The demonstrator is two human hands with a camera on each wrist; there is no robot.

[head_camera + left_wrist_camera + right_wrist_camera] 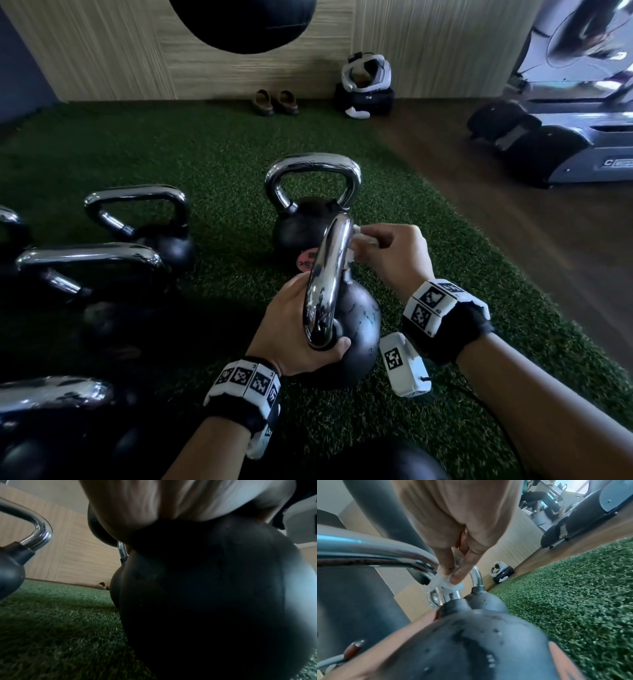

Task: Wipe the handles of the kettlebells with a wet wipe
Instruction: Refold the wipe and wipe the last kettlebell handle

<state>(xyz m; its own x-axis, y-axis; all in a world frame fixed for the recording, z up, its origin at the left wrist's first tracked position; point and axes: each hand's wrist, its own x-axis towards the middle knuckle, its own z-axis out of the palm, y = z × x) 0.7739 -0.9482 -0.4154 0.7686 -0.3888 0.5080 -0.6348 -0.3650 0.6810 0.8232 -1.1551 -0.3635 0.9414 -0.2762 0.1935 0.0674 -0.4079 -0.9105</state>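
A black kettlebell [358, 325] with a chrome handle [329, 267] stands on the green turf in the middle of the head view. My left hand [298, 329] grips the near leg of the handle where it meets the ball, thumb across the front. My right hand [371, 241] pinches a crumpled white wet wipe [356, 240] against the far upper bend of the handle. In the right wrist view the wet wipe [447, 583] sits between my fingertips on the handle [385, 553], just above the ball [479, 642]. The left wrist view shows only my palm [171, 504] on the dark ball [205, 588].
Another kettlebell [311, 192] stands right behind this one, and several more [137, 219] crowd the left side. The turf [222, 144] ends at wood floor on the right, where an exercise machine [565, 147] stands. Sandals [275, 102] and a black bag with a white headset [366, 85] lie by the wall.
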